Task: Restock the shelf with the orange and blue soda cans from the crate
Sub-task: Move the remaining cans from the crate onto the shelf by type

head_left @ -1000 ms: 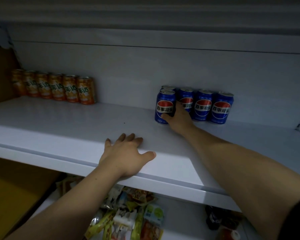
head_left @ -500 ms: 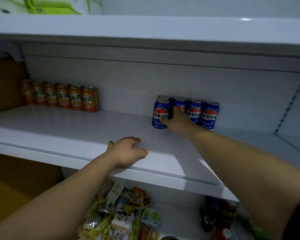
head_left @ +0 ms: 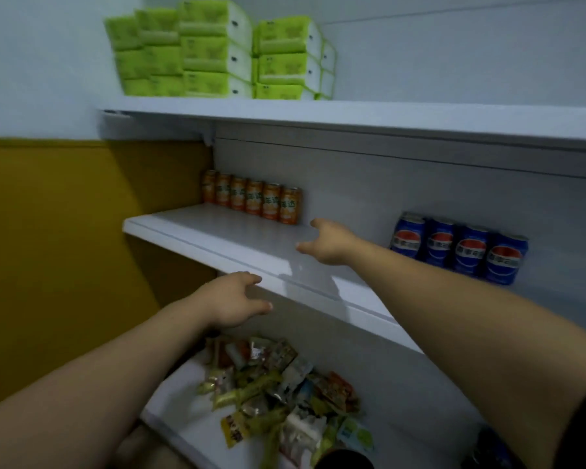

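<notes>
Middle shelf (head_left: 217, 231) partly restocked. 6 orange soda cans (head_left: 252, 201) stand upright in a touching row at the shelf's back left corner; 4 blue soda cans (head_left: 460, 248) stand upright in a touching row along the back edge, toward the right. Whether more blue cans stand behind cannot be told. The crate is not in view.

The right hand (head_left: 329, 242) hovers above the shelf between the 2 rows, fingers loosely spread, holding nothing. The left hand (head_left: 230, 302) lies at the shelf's front edge, fingers relaxed and apart, also holding nothing.

Tissue packs (head_left: 217, 52) fill the upper shelf; snack packets (head_left: 278, 384) lie heaped on the lower one.

Handling, as judged: a full can is moderately heavy, stiff, smooth-walled and liable to slip or dent if dropped. It is best taken around mid-body, thumb opposite fingers, and set down upright beside its own colour.
</notes>
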The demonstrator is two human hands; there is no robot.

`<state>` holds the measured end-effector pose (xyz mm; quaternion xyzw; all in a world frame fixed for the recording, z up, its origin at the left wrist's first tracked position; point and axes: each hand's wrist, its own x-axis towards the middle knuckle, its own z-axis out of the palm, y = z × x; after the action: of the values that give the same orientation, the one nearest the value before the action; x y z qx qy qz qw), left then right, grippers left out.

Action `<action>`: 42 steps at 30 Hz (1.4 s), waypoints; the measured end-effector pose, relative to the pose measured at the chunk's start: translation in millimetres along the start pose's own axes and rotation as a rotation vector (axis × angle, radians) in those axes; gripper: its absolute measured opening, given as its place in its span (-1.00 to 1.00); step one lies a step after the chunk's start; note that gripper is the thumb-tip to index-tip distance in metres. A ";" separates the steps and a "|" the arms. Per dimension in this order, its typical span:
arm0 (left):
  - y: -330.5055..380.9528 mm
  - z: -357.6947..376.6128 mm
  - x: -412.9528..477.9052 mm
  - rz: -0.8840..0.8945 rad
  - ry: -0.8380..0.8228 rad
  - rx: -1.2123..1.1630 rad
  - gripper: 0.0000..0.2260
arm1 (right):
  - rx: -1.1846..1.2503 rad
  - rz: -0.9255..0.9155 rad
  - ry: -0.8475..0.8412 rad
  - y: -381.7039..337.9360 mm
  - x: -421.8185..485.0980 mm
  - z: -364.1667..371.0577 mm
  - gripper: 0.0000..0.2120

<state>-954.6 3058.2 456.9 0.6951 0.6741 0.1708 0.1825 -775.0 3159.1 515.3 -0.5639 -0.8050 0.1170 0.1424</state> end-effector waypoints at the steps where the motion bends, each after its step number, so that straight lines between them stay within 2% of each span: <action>1: -13.7 -4.9 -14.7 -0.040 0.018 -0.008 -0.39 | -0.001 -0.042 -0.021 -19.3 2.1 10.3 -0.23; 8: -132.5 -21.8 -128.6 -0.459 0.121 -0.038 -0.31 | -0.071 -0.391 -0.227 -157.9 3.2 98.2 -0.28; 14: -221.5 7.1 -224.3 -0.797 0.150 -0.164 -0.33 | -0.122 -0.637 -0.488 -257.9 -16.4 197.1 -0.27; 17: -256.4 30.8 -257.4 -0.954 0.125 -0.300 -0.34 | -0.149 -0.730 -0.604 -293.5 -23.6 255.8 -0.28; 21: -296.3 65.9 -285.6 -1.120 0.105 -0.370 -0.33 | -0.181 -0.772 -0.785 -324.5 -31.2 334.4 -0.29; 25: -339.0 96.8 -296.7 -1.170 0.072 -0.469 -0.46 | -0.193 -0.720 -0.985 -330.2 -32.9 420.8 -0.29; 29: -392.7 131.9 -292.4 -1.201 0.038 -0.602 -0.88 | -0.226 -0.706 -1.079 -322.2 -27.7 502.2 -0.31; 30: -406.6 142.4 -289.7 -1.202 0.026 -0.635 -0.88 | -0.222 -0.690 -1.096 -318.3 -26.3 522.2 -0.35; 32: -439.4 169.9 -286.0 -1.195 0.001 -0.681 -0.71 | -0.197 -0.644 -1.114 -307.8 -23.5 564.2 -0.48; 34: -468.9 196.2 -278.4 -1.171 -0.055 -0.701 -0.66 | -0.185 -0.564 -1.190 -293.1 -20.1 607.4 -0.54; 38: -518.9 246.0 -259.2 -1.207 -0.149 -0.737 -0.68 | -0.276 -0.474 -1.302 -268.1 -18.2 678.5 -0.48; 42: -562.3 297.2 -243.9 -1.146 -0.194 -0.756 -0.71 | -0.321 -0.436 -1.350 -252.2 -19.8 736.0 -0.45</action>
<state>-1310.9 2821.3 -73.2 0.1303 0.8098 0.2077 0.5330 -1255.1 3035.1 -84.6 -0.2093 -0.8189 0.2888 -0.4496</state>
